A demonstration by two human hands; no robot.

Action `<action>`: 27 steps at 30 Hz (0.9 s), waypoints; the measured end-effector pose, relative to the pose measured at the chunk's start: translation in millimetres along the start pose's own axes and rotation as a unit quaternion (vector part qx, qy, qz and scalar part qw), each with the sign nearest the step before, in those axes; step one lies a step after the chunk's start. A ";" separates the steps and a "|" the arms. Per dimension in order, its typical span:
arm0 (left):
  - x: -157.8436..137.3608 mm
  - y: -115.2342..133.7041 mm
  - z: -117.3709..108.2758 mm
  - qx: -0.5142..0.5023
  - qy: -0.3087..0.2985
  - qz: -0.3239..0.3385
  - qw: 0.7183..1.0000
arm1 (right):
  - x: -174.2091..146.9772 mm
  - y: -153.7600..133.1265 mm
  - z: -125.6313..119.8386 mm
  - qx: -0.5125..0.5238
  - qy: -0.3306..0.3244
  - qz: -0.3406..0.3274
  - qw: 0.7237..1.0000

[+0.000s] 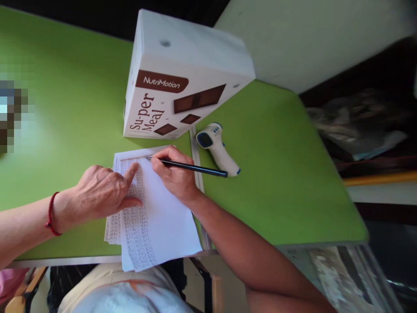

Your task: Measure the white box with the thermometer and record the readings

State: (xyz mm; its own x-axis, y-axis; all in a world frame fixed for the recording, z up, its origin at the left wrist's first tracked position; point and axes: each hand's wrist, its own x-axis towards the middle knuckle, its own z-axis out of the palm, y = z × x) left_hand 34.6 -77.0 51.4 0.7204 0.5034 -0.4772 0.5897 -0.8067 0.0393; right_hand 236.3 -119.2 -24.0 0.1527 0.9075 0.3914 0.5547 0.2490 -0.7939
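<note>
A black pen (202, 168) is pinched in my right hand (177, 176), its tip at the top of a white sheet of paper (171, 221). Dense rows of small handwriting fill the left part of this sheet, while the right part is blank. My left hand (104, 191) rests over the written side, index finger and thumb stretched out on the paper. That index fingertip lies just below the pen tip. More written sheets (112, 230) stick out underneath on the left. The stack's lower end hangs slightly past the table's front edge.
A tall white carton (195, 56) marked NutriMotion stands behind the paper. To the right of it lies a white and blue handheld thermometer (216, 148). The green table (276, 182) has a metal seam running beside the sheets. Shelving with plastic bags (361, 126) is at far right.
</note>
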 end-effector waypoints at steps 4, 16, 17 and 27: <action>0.9 0.5 -0.5 -0.012 -0.008 -0.005 1.000 | 0.1 -1.4 -0.9 0.013 -0.001 -0.008 1.000; -1.1 1.0 -3.7 0.018 -0.044 -0.006 0.999 | -1.7 0.4 0.2 0.008 0.015 -0.004 1.000; -1.2 1.0 -3.6 0.017 -0.047 -0.007 0.999 | -1.6 0.4 0.3 0.005 0.015 -0.006 1.000; -2.5 1.2 -5.4 0.001 -0.060 -0.014 0.998 | -1.8 3.0 -0.1 -0.014 0.012 -0.004 1.000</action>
State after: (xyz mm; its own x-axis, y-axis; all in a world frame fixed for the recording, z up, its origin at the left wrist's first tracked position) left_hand 35.4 -77.5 57.4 0.6550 0.4846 -0.5798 0.6078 -0.7937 0.0232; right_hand 237.7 -120.1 -27.0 0.1674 0.8974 0.4083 0.5790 0.2457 -0.7774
